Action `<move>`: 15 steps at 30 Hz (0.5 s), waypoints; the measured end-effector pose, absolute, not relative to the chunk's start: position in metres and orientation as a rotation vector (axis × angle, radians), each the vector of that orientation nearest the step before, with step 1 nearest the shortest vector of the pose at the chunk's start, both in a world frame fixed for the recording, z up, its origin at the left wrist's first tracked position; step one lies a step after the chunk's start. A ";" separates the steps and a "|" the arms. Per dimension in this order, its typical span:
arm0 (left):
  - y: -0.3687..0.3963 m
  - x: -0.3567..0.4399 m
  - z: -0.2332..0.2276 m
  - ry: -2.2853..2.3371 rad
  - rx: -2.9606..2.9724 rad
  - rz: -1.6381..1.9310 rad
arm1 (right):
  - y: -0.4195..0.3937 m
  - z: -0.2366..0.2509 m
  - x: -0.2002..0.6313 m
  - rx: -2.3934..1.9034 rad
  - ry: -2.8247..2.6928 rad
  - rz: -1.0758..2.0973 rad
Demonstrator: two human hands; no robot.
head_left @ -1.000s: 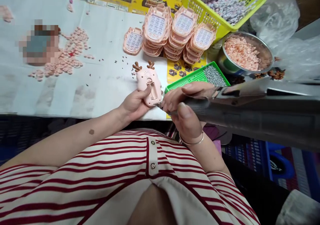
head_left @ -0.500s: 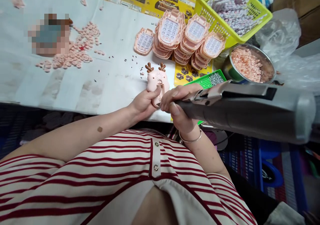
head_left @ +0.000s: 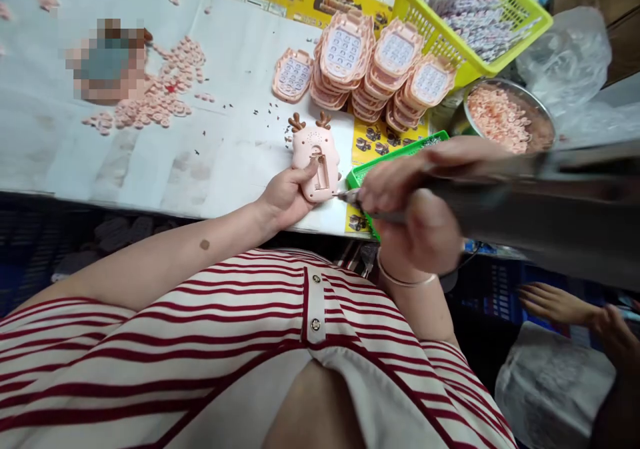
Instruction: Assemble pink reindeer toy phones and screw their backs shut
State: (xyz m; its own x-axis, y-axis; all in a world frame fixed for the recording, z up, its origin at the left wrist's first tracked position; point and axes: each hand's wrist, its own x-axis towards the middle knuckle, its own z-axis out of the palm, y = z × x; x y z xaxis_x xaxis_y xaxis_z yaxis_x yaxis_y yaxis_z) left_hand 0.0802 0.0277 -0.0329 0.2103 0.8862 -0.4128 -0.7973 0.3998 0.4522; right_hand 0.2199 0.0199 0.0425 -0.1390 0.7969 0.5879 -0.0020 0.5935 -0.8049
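A pink toy phone casing (head_left: 303,144) with brown antlers lies back side up at the table's front edge, its battery slot uncovered. My left hand (head_left: 287,196) is closed round its left side, thumb on the slot. In my right hand (head_left: 410,202), closed and blurred, is a grey electric screwdriver (head_left: 540,202). Its thin tip is close to the casing's lower right corner; whether it touches cannot be made out. Just behind the right hand sits a green basket (head_left: 395,160) with small metal screws (head_left: 431,142), partly hidden by the hand.
Stacked pink keypad halves (head_left: 345,49) stand beyond the casing. A yellow basket (head_left: 465,69) of white parts and a metal bowl (head_left: 545,129) of pink pieces are at back right. Loose pink pieces (head_left: 150,102) lie left. Another person's hand (head_left: 555,302) shows at lower right.
My right hand has drawn the screwdriver right and back from the casing's lower left, baring its lower part. The left hand still holds the casing. Another person's hand has come into view at right.
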 end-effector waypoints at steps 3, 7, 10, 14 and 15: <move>0.024 0.075 -0.028 0.699 0.150 1.173 | 0.019 0.052 0.236 -0.601 -1.465 0.652; 0.021 0.071 -0.026 0.716 0.172 1.145 | 0.020 0.037 0.250 -0.597 -1.402 0.628; 0.020 0.070 -0.027 0.724 0.178 1.131 | 0.017 0.030 0.258 -0.641 -1.389 0.626; 0.018 0.070 -0.027 0.725 0.176 1.112 | 0.014 0.033 0.271 -0.787 -1.349 0.526; 0.017 0.070 -0.027 0.728 0.175 1.103 | 0.013 0.034 0.274 -0.819 -1.335 0.476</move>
